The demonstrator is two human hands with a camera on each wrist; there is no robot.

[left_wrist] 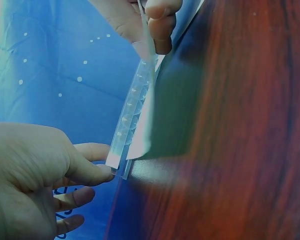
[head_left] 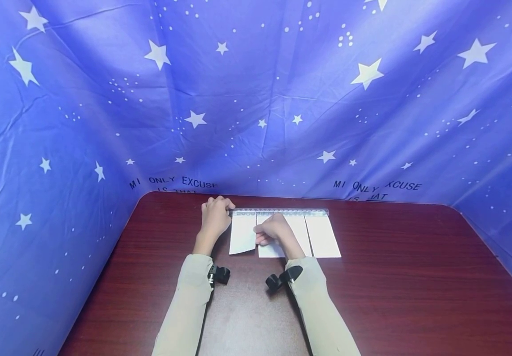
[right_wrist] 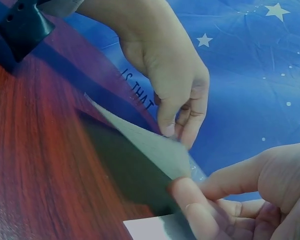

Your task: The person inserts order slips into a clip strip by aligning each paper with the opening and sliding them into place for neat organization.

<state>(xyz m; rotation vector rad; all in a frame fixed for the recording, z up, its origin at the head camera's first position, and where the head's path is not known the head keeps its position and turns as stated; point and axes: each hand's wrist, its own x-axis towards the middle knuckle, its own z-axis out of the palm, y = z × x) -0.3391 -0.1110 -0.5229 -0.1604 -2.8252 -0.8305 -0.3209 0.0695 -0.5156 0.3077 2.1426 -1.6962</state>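
A clear plastic strip with a row of rounded shapes (head_left: 315, 212) lies across the top edges of white paper pieces. My left hand (head_left: 215, 216) pinches its left end between thumb and fingertips, as the left wrist view shows. My right hand (head_left: 275, 228) pinches the leftmost paper piece (head_left: 243, 234) by its right edge. In the right wrist view that paper (right_wrist: 147, 140) is bent and raised off the table, casting a shadow. Another white piece (head_left: 298, 230) is partly hidden under my right hand and wrist, and one more (head_left: 323, 237) lies flat at the right.
The pieces lie near the back of a dark red wood-grain table (head_left: 398, 277). A blue curtain with white stars (head_left: 256, 99) hangs behind the table and along its sides. Black camera mounts are strapped to both wrists, over pale sleeves (head_left: 180, 306).
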